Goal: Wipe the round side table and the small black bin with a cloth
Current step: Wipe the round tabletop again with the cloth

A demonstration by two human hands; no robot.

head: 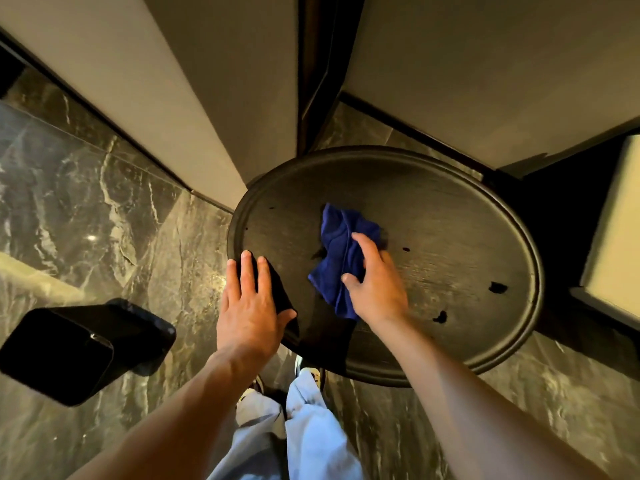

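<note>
Two hands work the round bench (pixel 450 209): left hand (pixel 251 306) fingers spread bracing its rim, right hand (pixel 375 285) fingers pinching the blue cloth (pixel 341 244), which should press flat toward the dark spots (pixel 498 287) at lower right.

I see the right hand (pixel 375 289) pressing a blue cloth (pixel 341 251) onto the round side table (pixel 450 216), left hand (pixel 251 306) flat on its near-left rim, black bin (pixel 83 348) on the floor left.

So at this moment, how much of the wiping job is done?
In hand: the right hand presses the blue cloth on the round table top, while the left hand rests at its near-left edge. Dark spots remain toward the right, so the table looks unfinished. Left: the small black bin stands on the floor, untouched.
</note>
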